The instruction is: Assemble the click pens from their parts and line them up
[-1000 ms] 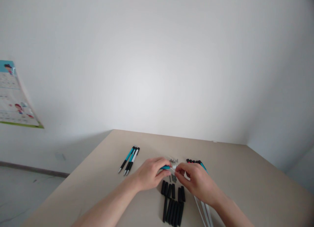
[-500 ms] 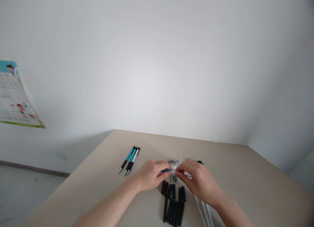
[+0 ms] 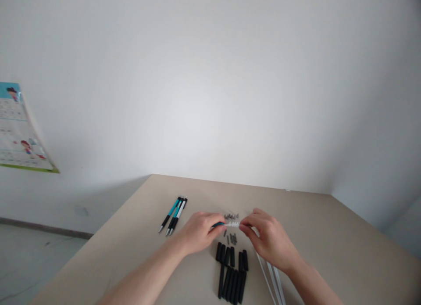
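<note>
My left hand (image 3: 201, 231) pinches a teal pen barrel (image 3: 218, 224), its fingers closed round it. A thin white refill (image 3: 229, 225) runs from the barrel's right end toward my right hand (image 3: 265, 235), whose thumb and fingertips grip it. Small white parts (image 3: 234, 224) lie between the hands, partly behind the refill. Metal tips (image 3: 231, 216) are beyond them, and small springs (image 3: 233, 239) lie just nearer. Black grips (image 3: 227, 255) and longer black tubes (image 3: 234, 285) lie below the hands.
Three assembled pens (image 3: 173, 215) lie side by side on the left of the beige table (image 3: 138, 217). Several thin clear rods (image 3: 275, 282) lie under my right forearm. A wall rises behind the table, with a poster (image 3: 23, 129) at left.
My right hand has drawn slightly away to the right, and a longer stretch of refill shows between the hands. The left hand has shifted slightly left and up with the barrel.
</note>
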`<state>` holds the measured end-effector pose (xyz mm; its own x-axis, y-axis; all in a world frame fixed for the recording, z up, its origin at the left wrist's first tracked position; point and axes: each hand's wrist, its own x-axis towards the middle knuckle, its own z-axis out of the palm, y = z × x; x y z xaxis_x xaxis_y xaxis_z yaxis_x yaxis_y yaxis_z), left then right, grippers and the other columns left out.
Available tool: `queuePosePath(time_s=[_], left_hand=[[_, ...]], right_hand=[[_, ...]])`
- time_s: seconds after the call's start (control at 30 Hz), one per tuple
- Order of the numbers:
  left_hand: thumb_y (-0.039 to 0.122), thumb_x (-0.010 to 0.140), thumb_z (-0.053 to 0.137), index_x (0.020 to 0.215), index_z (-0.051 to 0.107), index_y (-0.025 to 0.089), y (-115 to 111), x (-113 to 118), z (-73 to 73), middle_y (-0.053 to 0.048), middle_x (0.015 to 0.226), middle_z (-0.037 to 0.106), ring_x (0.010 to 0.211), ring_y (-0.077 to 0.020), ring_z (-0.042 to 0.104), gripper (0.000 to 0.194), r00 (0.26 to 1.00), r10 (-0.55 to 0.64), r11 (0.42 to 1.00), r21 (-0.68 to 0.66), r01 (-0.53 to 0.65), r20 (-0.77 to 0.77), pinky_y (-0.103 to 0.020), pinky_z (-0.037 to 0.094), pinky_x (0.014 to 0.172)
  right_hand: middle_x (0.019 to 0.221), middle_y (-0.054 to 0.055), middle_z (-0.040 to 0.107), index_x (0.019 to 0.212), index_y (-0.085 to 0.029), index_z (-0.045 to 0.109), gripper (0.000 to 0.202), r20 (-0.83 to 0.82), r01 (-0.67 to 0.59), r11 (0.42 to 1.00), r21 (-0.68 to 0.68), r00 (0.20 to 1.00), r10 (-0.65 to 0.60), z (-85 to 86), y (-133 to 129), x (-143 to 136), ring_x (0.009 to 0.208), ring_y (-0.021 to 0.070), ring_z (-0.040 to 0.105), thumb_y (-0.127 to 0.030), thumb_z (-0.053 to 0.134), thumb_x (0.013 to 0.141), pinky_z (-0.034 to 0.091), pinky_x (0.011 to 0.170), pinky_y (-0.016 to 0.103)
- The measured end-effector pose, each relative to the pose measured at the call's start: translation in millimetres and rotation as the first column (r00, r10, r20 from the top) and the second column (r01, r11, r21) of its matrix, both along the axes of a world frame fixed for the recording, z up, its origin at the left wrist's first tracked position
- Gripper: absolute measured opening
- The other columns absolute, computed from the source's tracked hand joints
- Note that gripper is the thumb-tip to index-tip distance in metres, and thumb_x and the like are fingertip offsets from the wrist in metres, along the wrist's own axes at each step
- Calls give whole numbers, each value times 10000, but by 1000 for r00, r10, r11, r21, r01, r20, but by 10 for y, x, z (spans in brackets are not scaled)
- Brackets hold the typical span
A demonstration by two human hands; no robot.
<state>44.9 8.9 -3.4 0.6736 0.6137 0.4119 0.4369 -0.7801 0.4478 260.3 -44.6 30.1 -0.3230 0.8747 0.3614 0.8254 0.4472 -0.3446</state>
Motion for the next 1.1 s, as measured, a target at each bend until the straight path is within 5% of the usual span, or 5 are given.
queuePosePath(time_s=[0.37,0.57,0.77,1.1], left_hand=[[202,949,465,1015,620,216,-70,35,85,-12,912,698,793,-147,642,170,993,-105,994,-3,105,-53,-206,437,703],[208,945,460,1004,600,232,-90,36,117,9,915,689,809,-143,635,154,995,-62,998,-10,61,-81,-201,425,702],[226,940,420,917,599,232,-44,16,58,8,784,673,713,-165,617,180,976,101,995,34,-97,-192,-230,386,621],[276,948,391,890,589,236,-6,-8,43,6,768,671,707,-176,602,210,960,166,986,16,-167,-224,-245,355,612]], right_hand=[[693,31,602,766,-202,704,298,52,18,999,-32,999,-16,-88,-1,-129,677,144,553,-295,478,936,341,611,235],[673,26,602,747,-219,697,290,50,28,999,-23,998,-27,-132,5,-156,674,157,566,-317,491,926,347,604,246],[807,19,688,996,-249,685,224,43,119,981,-153,993,-114,-157,38,-114,820,202,619,-229,608,787,407,745,284],[814,37,708,849,-245,717,153,145,184,949,-255,978,-151,-257,91,-67,819,219,637,-248,609,741,422,752,302]])
